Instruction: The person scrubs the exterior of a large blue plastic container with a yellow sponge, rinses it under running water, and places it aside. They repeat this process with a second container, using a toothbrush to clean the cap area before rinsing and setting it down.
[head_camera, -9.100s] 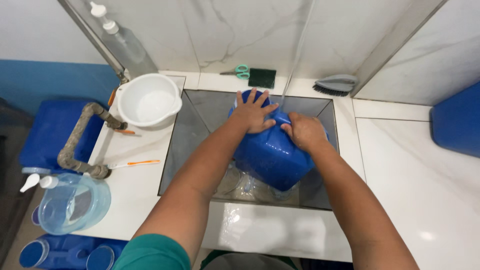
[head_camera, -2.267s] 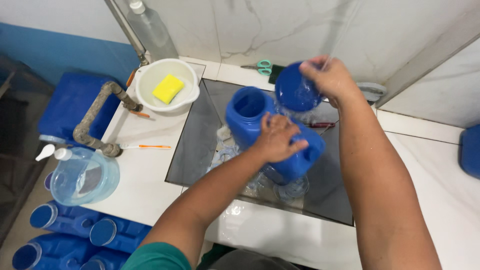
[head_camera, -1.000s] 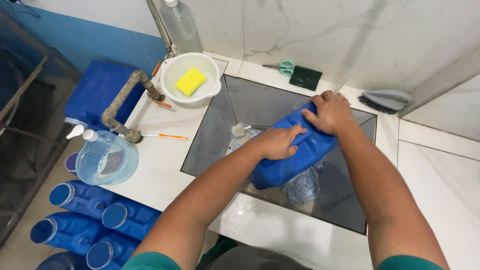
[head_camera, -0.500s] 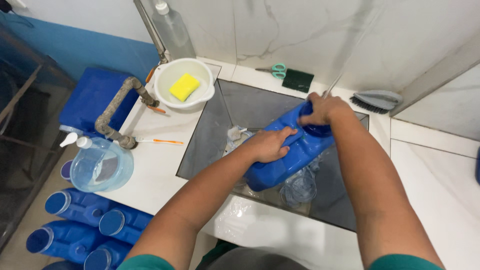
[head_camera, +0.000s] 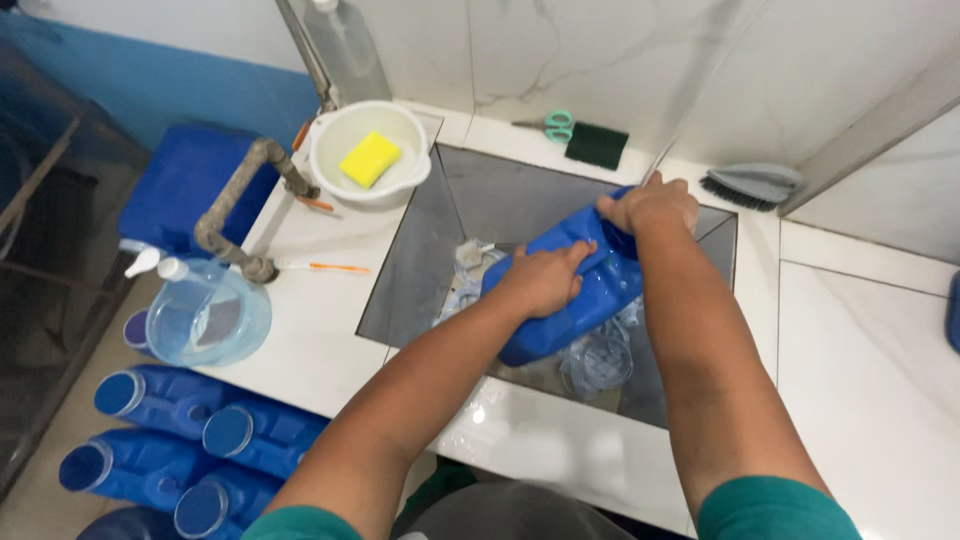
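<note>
Still tilted over the sink, blue jug now gripped by left hand on its side, right hand closed round its upper end, no longer lifting the cap off.

Both bare forearms reach forward and down over the sink, converging on the blue jug. The left hand lies palm down across the jug's middle, fingers curled over its upper side. The right hand grips the jug's far end, knuckles up, wrist bent slightly. Green sleeves cover both upper arms.
</note>
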